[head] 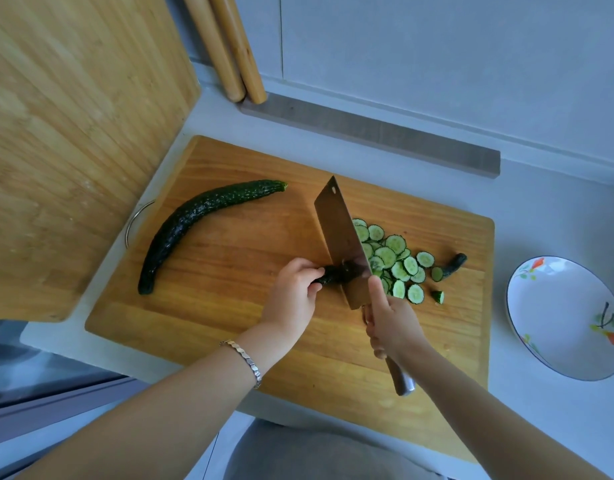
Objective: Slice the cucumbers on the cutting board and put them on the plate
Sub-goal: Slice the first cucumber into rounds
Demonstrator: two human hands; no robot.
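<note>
Grey counter (540,209). Slicing cucumber stub (328,277) on board (229,247), pinched by left fingers (307,271), with knife (336,233) gripped in right fingers (376,289). Next, probably: whole cucumber (194,216).

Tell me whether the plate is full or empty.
Empty: the plate shows only its painted pattern; the cucumber slices all lie on the cutting board.

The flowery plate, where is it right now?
In the head view, the plate sits on the counter at the far right, just off the right edge of the cutting board, near the cucumber slices.
</note>
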